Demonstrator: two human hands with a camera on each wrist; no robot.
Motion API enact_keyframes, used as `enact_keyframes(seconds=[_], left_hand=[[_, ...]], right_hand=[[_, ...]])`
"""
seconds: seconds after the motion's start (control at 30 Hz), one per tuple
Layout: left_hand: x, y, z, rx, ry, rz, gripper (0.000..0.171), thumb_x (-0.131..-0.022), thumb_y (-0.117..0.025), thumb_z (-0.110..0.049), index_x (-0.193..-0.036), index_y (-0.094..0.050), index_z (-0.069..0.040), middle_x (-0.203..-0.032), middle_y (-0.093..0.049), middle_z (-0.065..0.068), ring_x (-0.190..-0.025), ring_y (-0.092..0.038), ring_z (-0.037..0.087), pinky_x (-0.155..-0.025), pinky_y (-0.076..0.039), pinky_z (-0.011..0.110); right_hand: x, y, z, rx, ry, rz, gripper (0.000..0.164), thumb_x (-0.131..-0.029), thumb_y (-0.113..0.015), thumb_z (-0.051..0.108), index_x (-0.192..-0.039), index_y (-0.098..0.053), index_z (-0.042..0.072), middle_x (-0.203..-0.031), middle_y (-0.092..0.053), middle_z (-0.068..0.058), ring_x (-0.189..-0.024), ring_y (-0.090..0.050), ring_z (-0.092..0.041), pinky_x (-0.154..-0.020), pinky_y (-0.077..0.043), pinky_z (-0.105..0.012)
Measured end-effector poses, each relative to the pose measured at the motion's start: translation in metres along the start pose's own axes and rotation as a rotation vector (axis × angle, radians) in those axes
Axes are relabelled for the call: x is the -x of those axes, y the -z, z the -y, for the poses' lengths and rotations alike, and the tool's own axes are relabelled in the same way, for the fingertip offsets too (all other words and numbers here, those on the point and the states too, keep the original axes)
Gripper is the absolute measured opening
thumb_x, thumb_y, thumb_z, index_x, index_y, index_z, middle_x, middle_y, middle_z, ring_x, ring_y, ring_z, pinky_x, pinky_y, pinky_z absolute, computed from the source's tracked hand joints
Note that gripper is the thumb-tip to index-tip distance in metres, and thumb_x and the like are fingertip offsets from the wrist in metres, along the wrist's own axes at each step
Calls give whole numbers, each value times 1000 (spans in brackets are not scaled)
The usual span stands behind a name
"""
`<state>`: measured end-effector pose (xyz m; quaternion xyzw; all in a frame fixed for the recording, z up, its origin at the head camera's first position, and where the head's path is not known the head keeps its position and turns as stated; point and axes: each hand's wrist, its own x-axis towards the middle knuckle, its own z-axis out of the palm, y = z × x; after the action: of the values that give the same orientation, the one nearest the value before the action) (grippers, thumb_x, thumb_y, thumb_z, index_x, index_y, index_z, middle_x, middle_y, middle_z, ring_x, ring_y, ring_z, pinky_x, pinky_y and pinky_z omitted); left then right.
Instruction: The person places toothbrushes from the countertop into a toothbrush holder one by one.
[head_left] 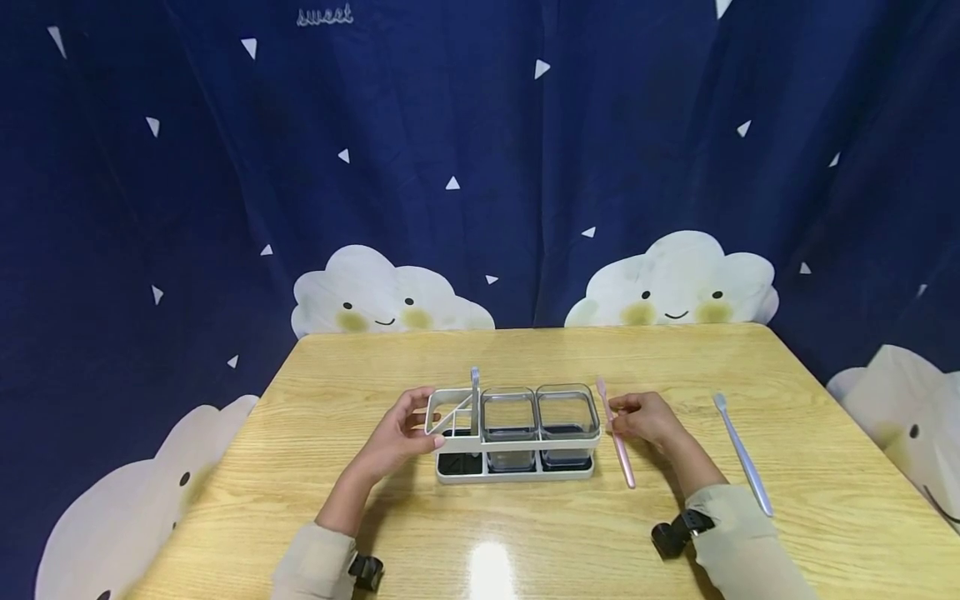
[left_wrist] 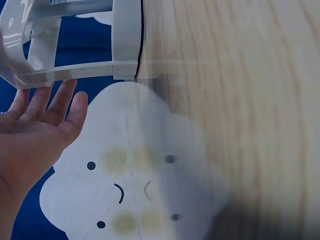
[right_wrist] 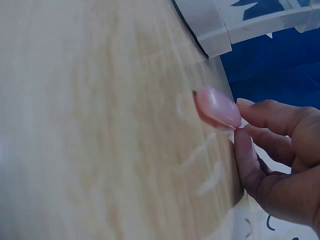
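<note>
A white toothbrush holder (head_left: 459, 444) stands on the table with two clear square cups (head_left: 567, 412) in its right part. My left hand (head_left: 405, 425) grips the holder's left end, thumb at the front and fingers round the side; in the left wrist view the fingertips (left_wrist: 64, 97) are at its upper rim. Upright in the holder's divided left section is a grey toothbrush (head_left: 475, 400). Just right of the holder lies a pink toothbrush (head_left: 622, 457), which my right hand (head_left: 647, 418) pinches between thumb and fingers. Its rounded handle end (right_wrist: 218, 106) faces the right wrist camera.
Farther right on the wooden table (head_left: 525, 533) lies a blue toothbrush (head_left: 742, 454), beyond my right forearm. A dark blue curtain (head_left: 480, 167) with white triangles and smiling clouds hangs behind the table and at both sides.
</note>
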<state>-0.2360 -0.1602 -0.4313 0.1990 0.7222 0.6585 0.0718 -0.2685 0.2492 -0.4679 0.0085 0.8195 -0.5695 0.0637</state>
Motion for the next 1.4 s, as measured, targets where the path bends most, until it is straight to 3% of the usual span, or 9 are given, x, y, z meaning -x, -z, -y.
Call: enact_keyframes(seconds=[0.33, 0.77, 1.0, 1.23, 1.4], left_hand=[[0, 0, -1, -20, 9, -3, 69, -77, -71, 4, -135, -37, -2, -130, -39, 30, -112, -46, 39, -86, -46, 32], [1, 0, -2, -15, 10, 7, 68, -77, -71, 3, -135, -36, -2, -130, -40, 29, -113, -45, 42, -85, -46, 31], [0, 1, -1, -38, 2, 7, 67, -77, -72, 1, -135, -37, -2, -129, -41, 29, -108, -49, 34, -85, -47, 34], [0, 0, -2, -36, 11, 3, 69, -77, -72, 1, -136, -37, -4, -129, -41, 27, -109, -48, 37, -85, -47, 34], [1, 0, -4, -28, 15, 1, 69, -77, -71, 3, -136, -36, -3, -130, -41, 27, -112, -46, 41, -86, -46, 33]], right_hand=[[-1, 0, -4, 0, 7, -7, 47, -73, -71, -5, -115, -54, -18, -90, -57, -18, -71, -60, -17, -64, -53, -28], [0, -8, 1, 70, 1, -64, 44, -68, -68, -9, -109, -57, -20, -86, -64, -20, -62, -60, -15, -58, -53, -28], [0, -9, 1, 14, -22, -65, 41, -71, -65, -10, -110, -55, -20, -87, -64, -20, -64, -61, -17, -60, -53, -28], [3, -5, 1, -103, -11, -24, 42, -78, -61, -10, -116, -49, -22, -96, -59, -25, -71, -63, -22, -65, -54, -31], [4, 1, 4, -213, 24, 18, 45, -79, -56, -12, -121, -42, -24, -89, -60, -20, -74, -63, -22, -67, -54, -31]])
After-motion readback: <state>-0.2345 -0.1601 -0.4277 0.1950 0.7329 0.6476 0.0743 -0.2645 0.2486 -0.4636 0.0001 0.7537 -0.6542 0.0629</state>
